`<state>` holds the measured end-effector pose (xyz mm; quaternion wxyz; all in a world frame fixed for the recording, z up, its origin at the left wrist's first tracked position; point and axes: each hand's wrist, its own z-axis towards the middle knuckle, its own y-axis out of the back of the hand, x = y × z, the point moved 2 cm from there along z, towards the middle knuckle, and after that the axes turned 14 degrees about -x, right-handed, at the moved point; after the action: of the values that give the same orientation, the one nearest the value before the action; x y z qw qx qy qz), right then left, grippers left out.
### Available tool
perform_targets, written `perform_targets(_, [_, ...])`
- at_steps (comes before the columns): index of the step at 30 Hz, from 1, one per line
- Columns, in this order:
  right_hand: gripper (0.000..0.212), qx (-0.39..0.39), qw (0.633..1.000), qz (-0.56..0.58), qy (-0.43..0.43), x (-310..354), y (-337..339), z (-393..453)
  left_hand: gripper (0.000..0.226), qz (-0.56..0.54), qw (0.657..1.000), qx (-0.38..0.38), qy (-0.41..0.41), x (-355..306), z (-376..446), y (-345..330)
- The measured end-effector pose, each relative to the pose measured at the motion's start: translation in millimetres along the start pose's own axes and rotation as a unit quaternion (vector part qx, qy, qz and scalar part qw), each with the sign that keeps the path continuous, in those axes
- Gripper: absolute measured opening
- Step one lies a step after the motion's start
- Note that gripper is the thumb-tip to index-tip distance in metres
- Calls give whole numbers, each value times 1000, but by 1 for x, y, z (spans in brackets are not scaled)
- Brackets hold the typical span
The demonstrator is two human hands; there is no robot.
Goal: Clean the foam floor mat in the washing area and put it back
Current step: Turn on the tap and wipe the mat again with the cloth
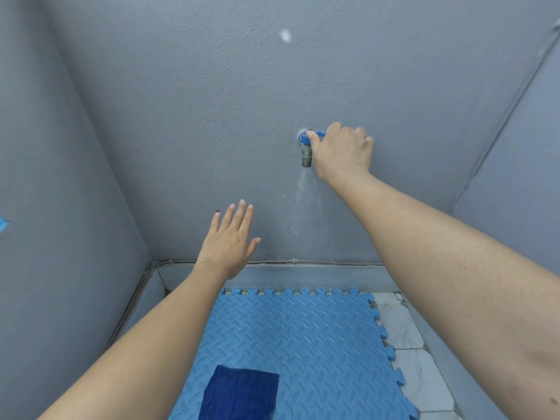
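A light blue foam mat (318,338) with a jigsaw edge lies flat on the floor below me. On its near part lies a dark blue cloth (241,394). On the grey wall ahead is a metal tap (306,156) with a blue handle (315,135); water streams down from its spout. My right hand (342,151) grips the blue handle, thumb on top. My left hand (231,241) hovers in the air with straight spread fingers, below and left of the tap, holding nothing.
Grey walls (75,177) close in on the left, front and right. A low ledge (288,275) runs along the foot of the front wall. White marble floor tiles (418,371) show to the right of the mat.
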<state>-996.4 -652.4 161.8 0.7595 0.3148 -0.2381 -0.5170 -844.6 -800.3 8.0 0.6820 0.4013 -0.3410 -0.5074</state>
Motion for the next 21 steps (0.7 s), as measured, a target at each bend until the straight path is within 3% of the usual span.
perform_targets(17, [56, 13, 998, 53, 43, -15, 1, 0, 70, 2, 1000, -23, 10, 19, -32, 2])
perform_targets(21, [74, -1, 996, 63, 67, -20, -6, -9, 69, 3, 999, -34, 13, 20, -39, -2])
